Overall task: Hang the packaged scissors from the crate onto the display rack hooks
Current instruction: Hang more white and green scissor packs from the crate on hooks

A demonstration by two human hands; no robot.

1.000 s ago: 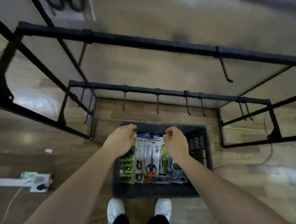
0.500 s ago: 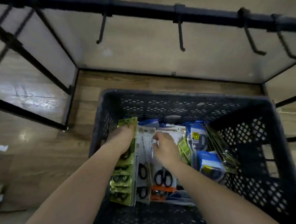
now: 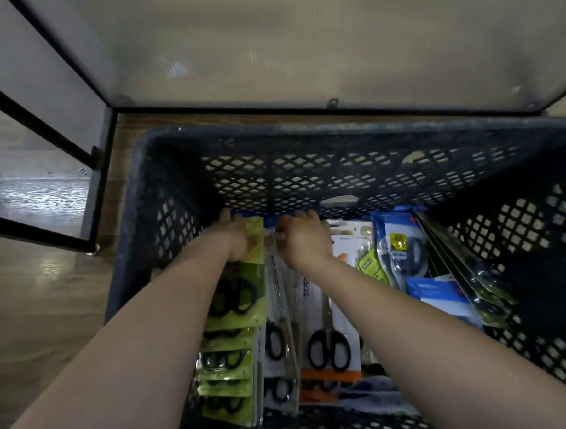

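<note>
Both hands were down inside the crate (image 3: 303, 133). Left hand (image 3: 235, 241) lay on the far end of the top green pack (image 3: 251, 314), fingers curled over its far edge, gripping it. Right hand (image 3: 306, 241) was just right of it, knuckles up, fingers curled down onto the far end of the white packs (image 3: 317, 324). Its fingertips were hidden under the hand, so I couldn't tell if it had 1 pinched or was only touching.

Orientation: both sets of packs lay roughly flat, long axis running from the wrists toward the crate's far wall. Scissor handles sat back by the forearms and the blades pointed forward under the hands. More green packs were shingled behind the left wrist.

Right of the right hand: blue packs (image 3: 399, 244) standing tilted, then dark flat packs (image 3: 458, 270) leaning on the right wall. Print was too blurred to read past "SCIS".

The 2 forearms covered a good part of the stacks. The crate's near wall and right side were cut off from view. Past the far wall, only the bottom frame and pale panel of the display rack (image 3: 104, 177) showed.
</note>
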